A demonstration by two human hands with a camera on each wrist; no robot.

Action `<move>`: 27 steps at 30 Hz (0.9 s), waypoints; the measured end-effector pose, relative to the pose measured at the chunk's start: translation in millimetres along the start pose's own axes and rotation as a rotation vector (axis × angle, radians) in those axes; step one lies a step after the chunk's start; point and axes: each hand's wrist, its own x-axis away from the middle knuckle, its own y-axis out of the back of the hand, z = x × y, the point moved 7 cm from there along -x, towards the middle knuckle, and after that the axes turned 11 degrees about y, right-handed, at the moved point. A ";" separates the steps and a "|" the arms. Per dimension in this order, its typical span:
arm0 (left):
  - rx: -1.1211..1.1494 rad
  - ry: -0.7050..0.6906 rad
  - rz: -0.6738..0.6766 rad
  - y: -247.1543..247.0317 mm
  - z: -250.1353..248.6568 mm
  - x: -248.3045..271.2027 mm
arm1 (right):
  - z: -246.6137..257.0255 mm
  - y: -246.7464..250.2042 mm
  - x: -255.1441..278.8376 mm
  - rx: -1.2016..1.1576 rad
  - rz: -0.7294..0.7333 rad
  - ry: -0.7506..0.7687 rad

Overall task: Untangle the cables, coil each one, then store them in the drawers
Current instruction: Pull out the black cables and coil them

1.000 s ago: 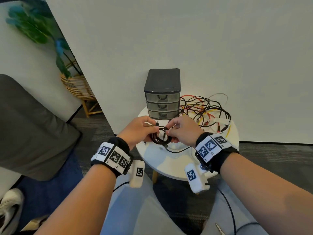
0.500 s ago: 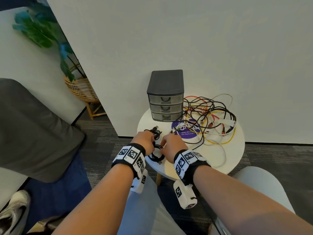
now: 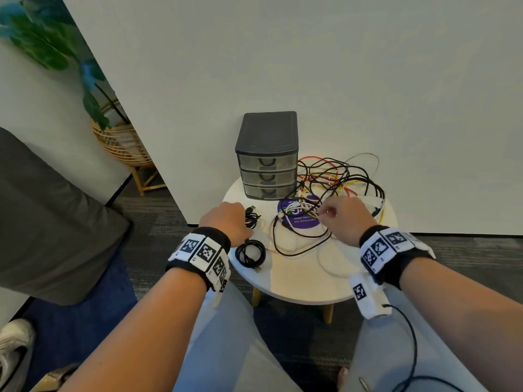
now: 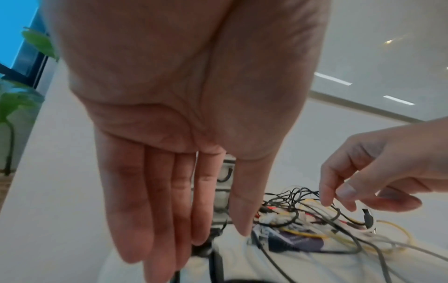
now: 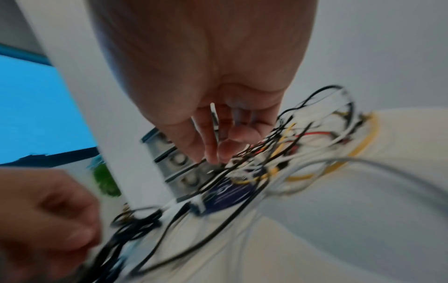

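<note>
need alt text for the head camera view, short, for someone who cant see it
Seen from above, a person's left hand hovers open by a coiled black cable on a round white table, while the right hand reaches into a tangle of cables. A dark three-drawer unit, all drawers closed, stands at the table's back against a white wall.

Coiled black cable [image 3: 250,253] lies flat near tangled cables [image 3: 336,188] beside seemingly closed drawers [image 3: 267,176]

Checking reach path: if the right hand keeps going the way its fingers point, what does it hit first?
Likely the cable tangle: the right hand hovers right over it, fingertips pointing down. Contact unclear.
</note>
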 end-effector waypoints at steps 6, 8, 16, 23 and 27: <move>0.063 -0.158 -0.007 29.9 -37.7 8.4 | -25.0 10.4 -23.1 0.140 0.027 -0.175; 0.047 -0.224 -0.006 34.3 -51.8 11.5 | -25.3 1.2 -30.4 0.200 0.071 -0.204; 0.186 -0.326 0.020 46.8 -89.7 9.8 | -25.5 6.1 -44.7 -0.052 0.000 -0.162; 0.168 -0.382 0.080 40.3 -121.6 6.2 | -45.0 33.5 -49.6 0.161 0.045 -0.159; 0.163 -0.382 0.117 42.7 -127.7 -0.3 | -48.2 30.7 -60.2 0.396 0.217 -0.094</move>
